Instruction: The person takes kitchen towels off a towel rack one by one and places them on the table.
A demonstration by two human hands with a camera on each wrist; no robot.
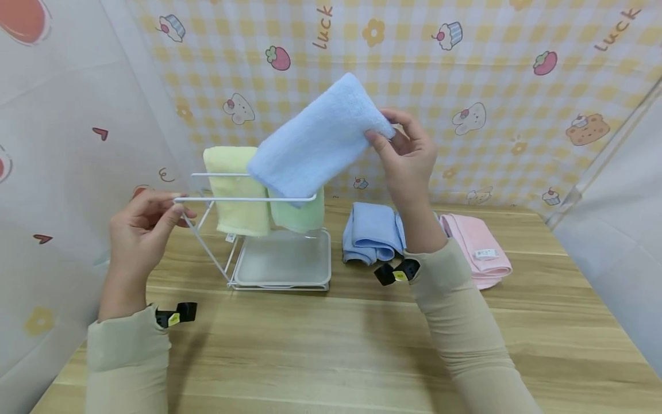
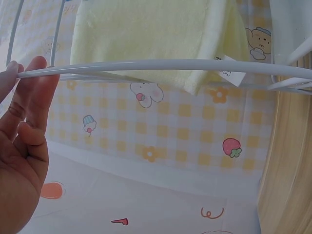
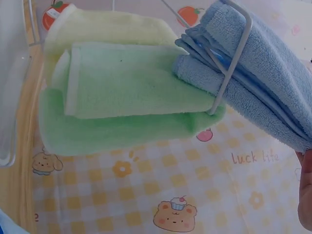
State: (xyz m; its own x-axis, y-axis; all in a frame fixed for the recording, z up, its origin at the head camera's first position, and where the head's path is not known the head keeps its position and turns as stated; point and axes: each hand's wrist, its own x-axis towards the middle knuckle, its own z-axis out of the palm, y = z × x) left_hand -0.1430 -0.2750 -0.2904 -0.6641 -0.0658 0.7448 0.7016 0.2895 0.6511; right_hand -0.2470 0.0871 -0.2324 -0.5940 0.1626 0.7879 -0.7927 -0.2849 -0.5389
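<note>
A folded light blue towel (image 1: 320,135) hangs tilted over the right part of a white wire rack (image 1: 243,199), pinched at its right corner by my right hand (image 1: 411,152). Its folded layers (image 3: 263,78) lie around the rack's bent end rail in the right wrist view. My left hand (image 1: 147,230) pinches the rack's front left corner between thumb and fingers. Draped over the rack are a pale yellow towel (image 1: 238,213) and, right of it, a light green towel (image 3: 126,83), partly covered by the blue one in the head view.
Under the rails sits the rack's pale tray (image 1: 281,259). To its right on the wooden table (image 1: 310,345) lie a folded blue towel (image 1: 374,227) and a folded pink towel (image 1: 478,247) with a white label. Behind hangs a yellow checked cloth (image 1: 517,69).
</note>
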